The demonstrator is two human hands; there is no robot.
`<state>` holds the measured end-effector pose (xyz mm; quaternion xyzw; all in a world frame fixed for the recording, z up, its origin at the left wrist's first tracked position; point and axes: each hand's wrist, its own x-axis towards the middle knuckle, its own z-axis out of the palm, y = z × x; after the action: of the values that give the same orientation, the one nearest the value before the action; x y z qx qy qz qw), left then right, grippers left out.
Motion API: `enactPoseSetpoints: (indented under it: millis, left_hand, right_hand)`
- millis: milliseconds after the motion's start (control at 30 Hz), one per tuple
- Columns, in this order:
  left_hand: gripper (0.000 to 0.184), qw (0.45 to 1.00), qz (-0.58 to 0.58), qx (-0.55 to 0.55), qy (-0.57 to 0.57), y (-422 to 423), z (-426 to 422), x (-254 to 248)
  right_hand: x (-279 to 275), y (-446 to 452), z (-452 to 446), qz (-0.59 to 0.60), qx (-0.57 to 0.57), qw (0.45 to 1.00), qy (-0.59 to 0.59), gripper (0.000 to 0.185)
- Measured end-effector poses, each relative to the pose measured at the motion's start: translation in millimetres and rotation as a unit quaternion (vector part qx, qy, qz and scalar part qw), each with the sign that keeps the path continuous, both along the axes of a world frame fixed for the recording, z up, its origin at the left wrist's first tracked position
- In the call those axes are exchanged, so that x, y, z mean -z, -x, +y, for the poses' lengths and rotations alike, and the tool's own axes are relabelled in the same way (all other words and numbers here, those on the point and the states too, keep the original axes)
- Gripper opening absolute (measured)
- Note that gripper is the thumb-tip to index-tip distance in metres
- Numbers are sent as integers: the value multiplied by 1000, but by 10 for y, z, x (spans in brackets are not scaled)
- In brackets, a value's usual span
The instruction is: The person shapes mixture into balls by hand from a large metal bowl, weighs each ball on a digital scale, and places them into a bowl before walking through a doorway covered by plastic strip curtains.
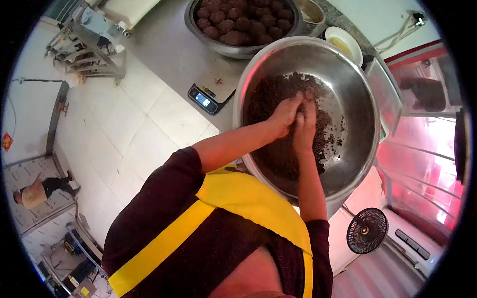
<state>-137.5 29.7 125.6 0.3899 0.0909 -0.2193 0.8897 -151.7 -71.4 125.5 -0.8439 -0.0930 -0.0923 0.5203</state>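
Note:
A wide steel bowl (360, 89) holds dark brown crumbly mixture (271, 97), spread over its bottom and partly up the wall. Inside it, my left hand (286, 113) and my right hand (305, 124) are pressed together, palm to palm, fingers closed and smeared with dark crumbs. Whatever lies between the palms is hidden. Behind stands a grey basin (194, 25) heaped with dark brown balls (242, 24).
A digital scale (203, 99) sits on the counter (164, 42) left of the bowl. A white dish (355, 47) with yellowish liquid and a metal container (310, 11) stand behind. A black fan (366, 230) is at right. Another person (35, 193) is far left.

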Motion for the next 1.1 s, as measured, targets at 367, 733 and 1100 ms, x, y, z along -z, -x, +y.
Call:
enactPoseSetpoints:
  millis: [367,733,1100]
  left_hand:
    - [65,639,-500,192,-552,53,188,-175]
    - [58,609,-239,81,-752,15,2329,115]
    - [77,606,-284,107,-735,-332,3121,476]
  right_hand:
    - [-243,109,-634,294,-61,929,-216,68]
    - [63,124,-1070,362,6,912,-194,46]
    - [454,168,-1274,182,99,978,35,29]
